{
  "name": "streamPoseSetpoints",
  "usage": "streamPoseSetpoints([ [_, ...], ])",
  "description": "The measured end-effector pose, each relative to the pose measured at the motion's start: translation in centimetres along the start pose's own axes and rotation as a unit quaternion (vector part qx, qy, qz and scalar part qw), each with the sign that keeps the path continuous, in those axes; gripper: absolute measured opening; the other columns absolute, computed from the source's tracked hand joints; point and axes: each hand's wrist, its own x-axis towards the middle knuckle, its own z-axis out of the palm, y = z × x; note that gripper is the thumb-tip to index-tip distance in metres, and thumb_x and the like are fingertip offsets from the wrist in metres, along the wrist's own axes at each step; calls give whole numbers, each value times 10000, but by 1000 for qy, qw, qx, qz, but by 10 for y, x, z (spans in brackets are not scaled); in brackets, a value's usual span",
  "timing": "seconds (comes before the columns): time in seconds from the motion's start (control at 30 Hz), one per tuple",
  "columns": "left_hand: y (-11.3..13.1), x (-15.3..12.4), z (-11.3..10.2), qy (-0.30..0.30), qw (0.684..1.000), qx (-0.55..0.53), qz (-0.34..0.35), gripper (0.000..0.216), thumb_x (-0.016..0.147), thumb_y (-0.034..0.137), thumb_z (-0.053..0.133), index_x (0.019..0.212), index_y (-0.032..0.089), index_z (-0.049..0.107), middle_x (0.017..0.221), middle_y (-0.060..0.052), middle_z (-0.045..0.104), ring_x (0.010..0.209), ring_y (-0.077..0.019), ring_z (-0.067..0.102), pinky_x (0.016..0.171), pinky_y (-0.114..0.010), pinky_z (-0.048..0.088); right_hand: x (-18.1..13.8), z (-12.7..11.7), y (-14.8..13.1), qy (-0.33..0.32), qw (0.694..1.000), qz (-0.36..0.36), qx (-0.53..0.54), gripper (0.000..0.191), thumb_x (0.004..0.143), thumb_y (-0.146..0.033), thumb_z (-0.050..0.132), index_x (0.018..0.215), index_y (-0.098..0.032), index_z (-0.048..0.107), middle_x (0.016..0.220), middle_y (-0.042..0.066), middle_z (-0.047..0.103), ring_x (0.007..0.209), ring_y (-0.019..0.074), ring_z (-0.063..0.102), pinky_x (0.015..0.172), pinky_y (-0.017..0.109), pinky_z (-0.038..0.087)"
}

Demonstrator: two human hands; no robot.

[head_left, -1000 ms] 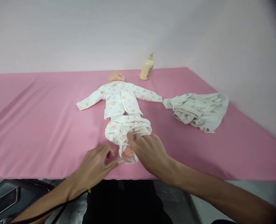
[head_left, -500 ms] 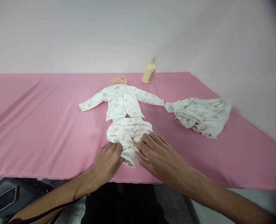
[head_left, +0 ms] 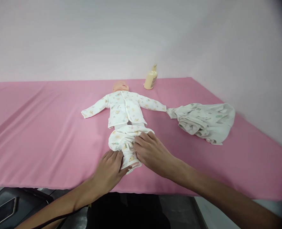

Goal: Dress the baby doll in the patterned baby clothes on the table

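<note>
A baby doll [head_left: 120, 86] lies on its back, dressed in a white printed jacket [head_left: 122, 109] with its sleeves spread. White printed baby trousers [head_left: 124, 136] are bunched over its lower body and legs. My left hand [head_left: 111, 167] grips the trousers near the leg opening, its thumb at the hem. On the other side, my right hand [head_left: 152, 152] is closed on the trouser cloth, a little higher up. The doll's feet are hidden by cloth and fingers.
A pump bottle [head_left: 151, 79] stands at the back near the wall. To the right, a crumpled printed white garment [head_left: 206, 122] touches the doll's sleeve end. A pink sheet [head_left: 47, 136] covers the table. At lower left, a phone [head_left: 2, 211] rests on a black seat.
My right hand has shifted left and inward over the trousers. My left thumb has moved along the hem. The view has tilted up slightly.
</note>
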Motion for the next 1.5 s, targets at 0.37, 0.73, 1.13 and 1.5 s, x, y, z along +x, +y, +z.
streamPoseSetpoints([
  [0.37,-7,-3,-27,-69,980,-182,-29,308,915,502,552,941,195,544,947,-51,624,886,-237,559,799,-391,439,-10,-26,10,0,991,30,128,118,901,-143,523,811,-193,581,905,54,612,844,188,531,756,330,402],
  [0.73,-62,48,-58,-33,940,-305,-148,330,877,430,542,1119,211,588,1074,-64,654,875,-208,613,716,-310,488,-1,5,105,-106,838,219,488,270,865,-378,572,1056,-196,631,1050,62,662,920,202,600,799,332,482],
  [1.13,-66,70,-37,21,964,-257,-65,184,884,314,454,780,200,554,739,10,597,636,-138,474,584,-255,365,2,22,110,-140,829,107,531,141,822,-317,596,872,-190,634,801,-6,549,713,134,427,638,269,363],
  [1.5,-76,88,-40,182,966,-117,-141,152,916,258,413,814,218,518,863,-23,645,693,-164,557,602,-276,351,-1,58,111,13,872,230,432,129,840,-288,536,752,-201,501,706,-29,521,645,133,431,580,268,341],
])
